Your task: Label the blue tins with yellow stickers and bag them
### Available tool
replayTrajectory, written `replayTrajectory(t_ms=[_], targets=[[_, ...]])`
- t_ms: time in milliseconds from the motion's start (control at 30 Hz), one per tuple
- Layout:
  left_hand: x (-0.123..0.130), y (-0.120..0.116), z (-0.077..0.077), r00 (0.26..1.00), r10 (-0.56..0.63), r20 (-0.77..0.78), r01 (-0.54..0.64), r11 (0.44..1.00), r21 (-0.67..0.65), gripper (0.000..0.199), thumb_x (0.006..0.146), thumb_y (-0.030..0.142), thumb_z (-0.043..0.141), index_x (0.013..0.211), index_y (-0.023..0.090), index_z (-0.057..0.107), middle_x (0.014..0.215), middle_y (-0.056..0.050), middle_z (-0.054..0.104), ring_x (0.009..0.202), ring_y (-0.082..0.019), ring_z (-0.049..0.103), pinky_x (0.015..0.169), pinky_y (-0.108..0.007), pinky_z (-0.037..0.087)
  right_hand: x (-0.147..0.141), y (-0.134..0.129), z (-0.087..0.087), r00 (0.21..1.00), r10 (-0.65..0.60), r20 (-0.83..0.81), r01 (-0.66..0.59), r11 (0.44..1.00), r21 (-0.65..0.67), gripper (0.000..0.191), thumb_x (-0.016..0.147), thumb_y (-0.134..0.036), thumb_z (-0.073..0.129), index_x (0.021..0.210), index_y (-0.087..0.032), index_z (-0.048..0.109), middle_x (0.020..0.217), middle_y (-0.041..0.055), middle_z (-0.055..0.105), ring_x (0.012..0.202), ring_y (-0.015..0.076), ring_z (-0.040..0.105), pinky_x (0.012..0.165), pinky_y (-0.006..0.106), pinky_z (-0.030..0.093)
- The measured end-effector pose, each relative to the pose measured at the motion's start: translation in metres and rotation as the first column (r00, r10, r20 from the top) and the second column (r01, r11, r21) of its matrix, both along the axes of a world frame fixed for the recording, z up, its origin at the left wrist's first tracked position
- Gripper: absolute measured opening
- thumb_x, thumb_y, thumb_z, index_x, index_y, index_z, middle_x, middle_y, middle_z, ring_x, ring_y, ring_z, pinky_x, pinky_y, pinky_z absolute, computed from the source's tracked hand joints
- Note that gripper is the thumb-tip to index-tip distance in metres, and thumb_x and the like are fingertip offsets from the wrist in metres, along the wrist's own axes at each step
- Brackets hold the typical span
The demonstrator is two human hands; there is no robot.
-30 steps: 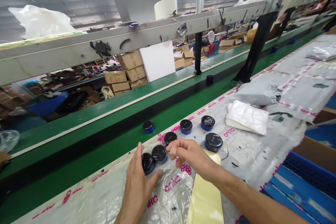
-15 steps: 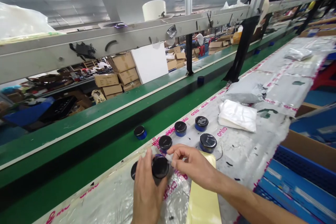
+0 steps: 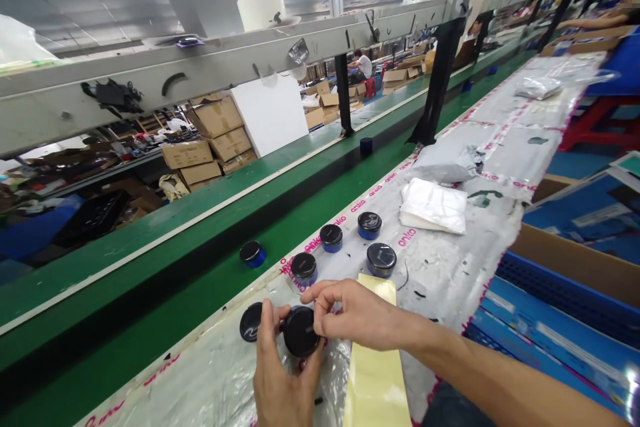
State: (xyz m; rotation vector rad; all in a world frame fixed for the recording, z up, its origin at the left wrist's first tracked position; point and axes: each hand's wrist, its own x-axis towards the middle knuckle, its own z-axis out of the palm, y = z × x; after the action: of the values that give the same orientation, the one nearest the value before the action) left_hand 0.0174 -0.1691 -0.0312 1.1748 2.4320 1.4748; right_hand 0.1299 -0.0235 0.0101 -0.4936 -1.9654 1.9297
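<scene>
Black jar (image 3: pixel 300 331) moved from neighbour (image 3: pixel 251 321); left fingers (image 3: pixel 273 340) grip, right hand (image 3: pixel 360 315) pinches; anko sheet (image 3: pixel 210 373)

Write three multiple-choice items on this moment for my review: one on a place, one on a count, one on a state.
1. Where is the lone jar?
A. On the green belt, off the plastic sheet
B. In the cardboard box
C. On the white pad

2. How many jars stand in the group beyond the hands?
A. Two
B. Four
C. Six

3. What is the right hand doing?
A. Pressing the yellow strip
B. Lifting the white pad
C. Touching the held jar in the left hand

1: A, it sits past the sheet's edge.
2: B, four black lids show there.
3: C, its fingers reach the jar's side.
</scene>
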Motion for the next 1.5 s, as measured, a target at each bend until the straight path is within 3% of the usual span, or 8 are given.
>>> replayTrajectory(t_ms=[267,667,900,1067,1267,1500], targets=[[-0.001,0.001,-0.007,1.0,-0.008,0.007,0.008,0.998,-0.063,0.083,0.089,0.044,0.066,0.158,0.029,0.023,0.135,-0.015,0.059,0.127,-0.034,0.057,0.103,-0.054,0.048,-0.008,-0.002,-0.008,1.0,-0.013,0.023,0.009,0.987,0.162,0.014,0.069,-0.01,0.059,0.065,-0.02,0.069,0.1,0.0026,0.072,0.109,0.0216,0.065,0.083,0.024,0.047],[-0.004,-0.002,-0.016,0.992,0.008,-0.127,-0.019,0.996,-0.083,0.079,0.089,0.048,0.063,0.155,0.026,0.026,0.139,-0.015,0.059,0.131,-0.037,0.057,0.106,-0.054,0.048,-0.013,-0.006,-0.003,0.997,-0.053,0.064,0.035,0.966,0.258,0.014,0.066,-0.007,0.057,0.062,-0.018,0.066,0.096,0.0013,0.072,0.085,0.0171,0.065,0.072,0.023,0.046],[-0.002,-0.002,-0.015,0.996,0.007,-0.083,-0.013,0.997,-0.075,0.078,0.088,0.049,0.063,0.154,0.027,0.028,0.137,-0.015,0.06,0.131,-0.037,0.056,0.106,-0.054,0.047,-0.013,-0.007,-0.006,0.997,-0.054,0.06,0.035,0.958,0.286,0.015,0.065,-0.008,0.057,0.063,-0.018,0.068,0.095,0.0001,0.072,0.079,0.0146,0.062,0.066,0.022,0.043],[-0.001,-0.002,-0.013,0.999,0.014,-0.051,-0.018,0.997,-0.079,0.078,0.088,0.049,0.064,0.154,0.027,0.029,0.138,-0.014,0.06,0.131,-0.037,0.056,0.107,-0.054,0.046,-0.011,-0.004,-0.008,0.999,-0.033,0.033,0.024,0.967,0.255,0.014,0.066,-0.008,0.059,0.065,-0.018,0.069,0.1,0.0013,0.072,0.085,0.0161,0.064,0.072,0.023,0.045],[-0.009,-0.003,-0.016,1.0,0.022,-0.016,-0.024,0.991,-0.134,0.092,0.079,0.051,0.072,0.156,0.026,0.027,0.133,-0.014,0.064,0.124,-0.039,0.061,0.099,-0.053,0.052,-0.01,-0.001,-0.013,0.999,0.012,0.039,-0.019,0.984,0.176,0.013,0.069,-0.011,0.061,0.068,-0.018,0.072,0.104,0.0015,0.071,0.098,0.0181,0.066,0.077,0.022,0.046],[-0.011,-0.005,-0.03,0.985,0.006,-0.175,-0.018,0.997,-0.069,0.085,0.084,0.05,0.069,0.157,0.032,0.029,0.138,-0.012,0.063,0.125,-0.037,0.061,0.098,-0.051,0.053,-0.012,-0.002,-0.013,0.999,0.003,0.035,-0.011,0.973,0.23,0.015,0.068,-0.01,0.061,0.068,-0.019,0.073,0.102,0.0014,0.07,0.095,0.0167,0.066,0.074,0.021,0.046]])
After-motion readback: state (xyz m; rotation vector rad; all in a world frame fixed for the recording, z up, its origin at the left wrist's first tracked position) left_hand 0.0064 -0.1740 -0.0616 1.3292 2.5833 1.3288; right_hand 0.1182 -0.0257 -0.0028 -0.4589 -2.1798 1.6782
